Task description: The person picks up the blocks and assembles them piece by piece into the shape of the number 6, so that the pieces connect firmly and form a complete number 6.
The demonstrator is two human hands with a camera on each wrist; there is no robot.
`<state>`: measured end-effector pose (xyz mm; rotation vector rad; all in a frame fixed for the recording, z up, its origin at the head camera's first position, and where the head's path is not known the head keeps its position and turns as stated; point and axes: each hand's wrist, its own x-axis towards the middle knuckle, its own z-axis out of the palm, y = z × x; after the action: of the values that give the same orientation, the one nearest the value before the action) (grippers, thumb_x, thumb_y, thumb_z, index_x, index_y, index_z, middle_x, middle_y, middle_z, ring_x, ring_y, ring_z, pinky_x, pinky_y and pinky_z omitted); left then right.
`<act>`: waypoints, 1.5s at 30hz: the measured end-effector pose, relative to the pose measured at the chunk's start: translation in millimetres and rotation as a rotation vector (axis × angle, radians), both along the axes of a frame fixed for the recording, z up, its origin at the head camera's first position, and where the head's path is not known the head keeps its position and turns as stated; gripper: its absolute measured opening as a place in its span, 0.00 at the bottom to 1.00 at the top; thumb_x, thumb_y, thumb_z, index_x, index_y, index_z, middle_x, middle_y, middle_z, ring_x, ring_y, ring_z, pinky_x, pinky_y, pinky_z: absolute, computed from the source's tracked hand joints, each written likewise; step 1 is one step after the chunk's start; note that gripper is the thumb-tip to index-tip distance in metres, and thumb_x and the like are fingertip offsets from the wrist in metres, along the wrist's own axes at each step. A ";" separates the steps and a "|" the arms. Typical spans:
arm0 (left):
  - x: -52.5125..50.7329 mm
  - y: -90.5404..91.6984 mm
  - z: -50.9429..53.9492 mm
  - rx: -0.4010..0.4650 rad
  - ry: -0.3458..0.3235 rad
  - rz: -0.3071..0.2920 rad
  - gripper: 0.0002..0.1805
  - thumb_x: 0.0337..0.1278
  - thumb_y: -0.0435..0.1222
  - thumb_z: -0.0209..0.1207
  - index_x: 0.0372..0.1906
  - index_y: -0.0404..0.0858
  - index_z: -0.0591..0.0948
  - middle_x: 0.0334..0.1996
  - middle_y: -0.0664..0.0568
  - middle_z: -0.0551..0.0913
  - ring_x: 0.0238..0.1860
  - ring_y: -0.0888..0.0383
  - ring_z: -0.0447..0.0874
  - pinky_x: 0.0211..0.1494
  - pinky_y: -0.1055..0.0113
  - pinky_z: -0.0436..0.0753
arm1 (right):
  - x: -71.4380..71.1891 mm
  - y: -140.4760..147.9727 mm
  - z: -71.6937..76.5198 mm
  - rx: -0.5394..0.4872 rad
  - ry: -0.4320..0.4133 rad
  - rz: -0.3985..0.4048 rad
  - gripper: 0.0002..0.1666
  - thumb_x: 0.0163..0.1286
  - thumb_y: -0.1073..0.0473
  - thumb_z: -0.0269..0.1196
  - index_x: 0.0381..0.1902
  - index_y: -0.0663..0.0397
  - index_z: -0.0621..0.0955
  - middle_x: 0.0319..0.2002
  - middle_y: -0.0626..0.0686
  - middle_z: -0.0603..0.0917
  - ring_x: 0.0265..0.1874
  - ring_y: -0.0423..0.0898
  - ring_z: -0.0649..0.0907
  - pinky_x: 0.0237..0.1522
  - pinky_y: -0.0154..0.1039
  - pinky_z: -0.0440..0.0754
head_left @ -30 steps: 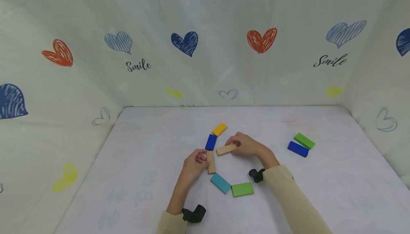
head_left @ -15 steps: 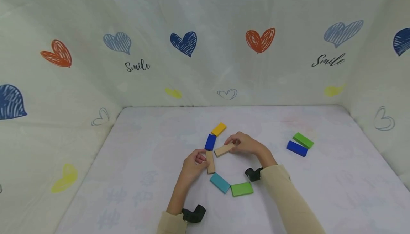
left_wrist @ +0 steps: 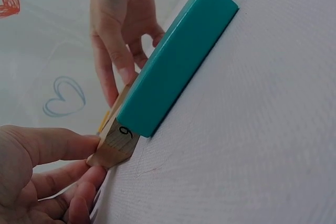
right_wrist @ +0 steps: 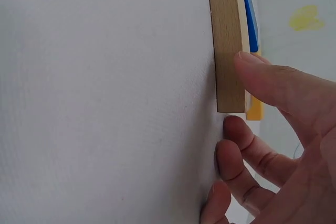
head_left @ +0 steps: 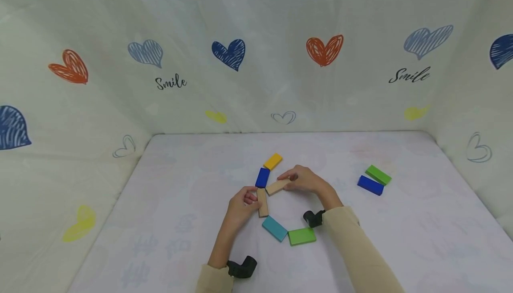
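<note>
My left hand (head_left: 242, 207) pinches a plain wooden block (head_left: 262, 208) at its left side. A black numeral marks that block's end (left_wrist: 125, 134) in the left wrist view. With thumb and fingers, my right hand (head_left: 303, 180) holds a second plain wooden block (head_left: 274, 188), whose left end lies close to the first one's top; whether they touch I cannot tell. Beyond them are a dark blue block (head_left: 262, 177) and a yellow block (head_left: 273, 161). Nearer me lie a teal block (head_left: 274, 228) and a light green block (head_left: 302, 236), corner to corner.
Off to the right, a green block (head_left: 378, 175) and a dark blue block (head_left: 370, 185) lie close together on the white table (head_left: 433, 239). A pale curtain (head_left: 272, 8) printed with hearts hangs behind the table. Black wrist cameras (head_left: 242, 267) sit on both wrists.
My right hand has slid its wooden block leftward, bringing its end close to the top of the other wooden block. My left hand keeps its hold. The head view has shifted slightly.
</note>
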<state>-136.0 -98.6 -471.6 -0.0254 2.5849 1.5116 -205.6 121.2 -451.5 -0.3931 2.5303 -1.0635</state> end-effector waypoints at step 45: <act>-1.0 -1.4 -4.0 0.019 0.002 -0.003 0.22 0.48 0.32 0.63 0.52 0.36 0.76 0.34 0.48 0.78 0.35 0.57 0.71 0.37 0.67 0.71 | 44.0 62.6 -8.8 -0.272 -0.046 -0.248 0.37 0.64 0.52 0.61 0.68 0.55 0.63 0.51 0.61 0.78 0.48 0.49 0.79 0.48 0.38 0.77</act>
<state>-137.0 -100.0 -475.6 -0.0174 2.5710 1.5350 -161.6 183.8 -460.3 -0.1235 2.4443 -1.4992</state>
